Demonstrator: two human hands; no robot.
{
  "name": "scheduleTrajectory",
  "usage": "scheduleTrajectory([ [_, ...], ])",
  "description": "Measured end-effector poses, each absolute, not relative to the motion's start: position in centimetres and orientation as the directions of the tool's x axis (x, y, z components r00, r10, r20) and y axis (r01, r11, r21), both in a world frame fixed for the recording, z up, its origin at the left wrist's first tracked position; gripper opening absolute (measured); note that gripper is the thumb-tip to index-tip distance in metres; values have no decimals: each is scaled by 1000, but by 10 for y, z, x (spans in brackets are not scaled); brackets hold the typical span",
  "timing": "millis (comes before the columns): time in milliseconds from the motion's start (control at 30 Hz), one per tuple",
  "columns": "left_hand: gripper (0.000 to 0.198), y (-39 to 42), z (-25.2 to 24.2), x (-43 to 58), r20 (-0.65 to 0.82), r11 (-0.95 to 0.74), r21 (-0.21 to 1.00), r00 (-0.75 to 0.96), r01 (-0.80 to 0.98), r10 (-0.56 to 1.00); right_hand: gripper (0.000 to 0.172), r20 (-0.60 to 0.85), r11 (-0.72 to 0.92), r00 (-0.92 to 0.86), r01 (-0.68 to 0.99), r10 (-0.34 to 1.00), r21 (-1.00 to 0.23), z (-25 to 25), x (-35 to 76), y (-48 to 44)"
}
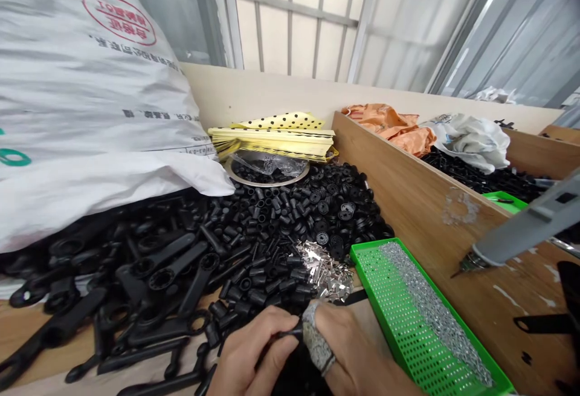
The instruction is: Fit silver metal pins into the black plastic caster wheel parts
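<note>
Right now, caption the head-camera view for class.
Left hand and right hand grip a black part beside a green perforated tray.

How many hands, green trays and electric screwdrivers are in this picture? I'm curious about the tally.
Hands: 2 (left hand, right hand), both on a thin black piece
Green perforated trays: 2 (near green tray, far green tray)
Grey electric screwdrivers: 1
Total: 5
</note>
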State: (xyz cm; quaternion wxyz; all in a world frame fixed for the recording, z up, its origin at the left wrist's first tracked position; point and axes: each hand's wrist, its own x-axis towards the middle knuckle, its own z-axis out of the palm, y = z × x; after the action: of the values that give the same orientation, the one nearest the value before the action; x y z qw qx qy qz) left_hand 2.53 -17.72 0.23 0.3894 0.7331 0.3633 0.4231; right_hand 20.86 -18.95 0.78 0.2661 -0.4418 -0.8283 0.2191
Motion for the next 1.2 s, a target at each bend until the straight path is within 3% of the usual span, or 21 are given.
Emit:
scheduleTrajectory([
  [67, 18, -178, 4, 24, 419, -524, 823, 386, 222, 822, 15, 153, 401, -418, 607, 895, -686, 3, 210, -194],
  [200, 24, -177, 1, 22, 468, -570, 782, 367, 251, 804, 20, 166, 379, -395, 554, 903, -741, 6, 210, -197],
  [333, 17, -172, -2, 17, 382, -483, 835, 354, 264, 854, 17, 127, 380, -428, 582, 895, -719, 25, 205, -188],
  [433, 15, -170, -2, 14, 336, -441, 847, 345, 297, 877, 19, 174, 426, -431, 602, 886, -675, 28, 203, -184],
  [567, 14, -173, -6, 18, 392, -486, 835, 341, 257, 854, 20, 135, 403, -437, 610, 889, -682, 14, 206, -191],
  [700, 20, -177, -9, 23, 484, -553, 814, 319, 177, 815, 37, 57, 297, -380, 613, 923, -732, 7, 212, -197],
  [800, 22, -167, -6, 20, 503, -585, 775, 328, 239, 800, 37, 75, 377, -451, 630, 890, -680, 16, 211, -185],
  [967, 15, -138, -7, 6, 468, -563, 682, 312, 466, 827, 19, 102, 418, -428, 758, 898, -500, 34, 209, -151],
  [1200, 14, -120, -19, -7, 502, -623, 510, 382, 594, 776, 25, 68, 437, -452, 796, 889, -420, 29, 218, -129],
])
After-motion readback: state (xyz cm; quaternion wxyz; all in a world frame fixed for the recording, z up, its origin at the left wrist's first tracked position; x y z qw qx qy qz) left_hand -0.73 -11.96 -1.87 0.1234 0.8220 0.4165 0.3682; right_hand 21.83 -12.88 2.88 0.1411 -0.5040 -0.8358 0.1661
